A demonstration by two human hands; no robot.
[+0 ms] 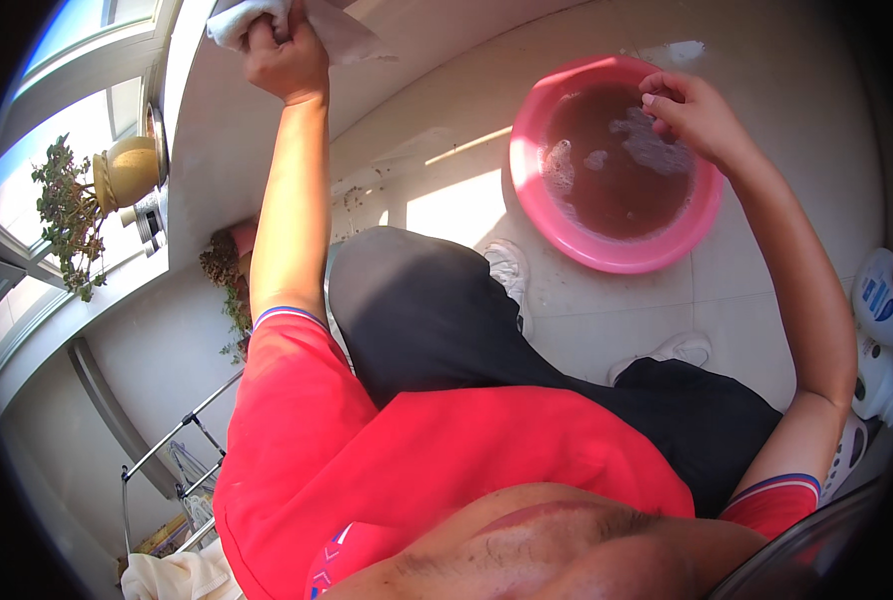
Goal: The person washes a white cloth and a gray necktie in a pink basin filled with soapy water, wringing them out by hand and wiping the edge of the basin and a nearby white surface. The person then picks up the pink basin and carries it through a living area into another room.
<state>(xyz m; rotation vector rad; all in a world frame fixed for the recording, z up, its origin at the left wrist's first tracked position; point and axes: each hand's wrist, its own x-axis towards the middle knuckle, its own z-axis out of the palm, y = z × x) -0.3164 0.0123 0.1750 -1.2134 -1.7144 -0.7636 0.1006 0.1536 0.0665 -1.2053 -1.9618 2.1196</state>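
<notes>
My left hand (287, 62) is raised at the upper left, its fingers closed round a bunched white cloth (352, 38). The cloth lies against the pale wall below the window, part of it spreading to the right of my fist. On the right, a pink plastic basin (615, 255) stands on the floor, filled with murky brown water (612, 170) and patches of foam. Over the basin's far right rim hangs my right hand (697, 118). Its fingers are loosely curled in, and nothing shows in them.
A yellow pot (127, 172) with a trailing plant (67, 215) stands on the window ledge at left. A folding metal rack (182, 425) is below it. White plastic bottles (875, 300) stand at the right edge. My white shoes (510, 275) are beside the basin on the tiled floor.
</notes>
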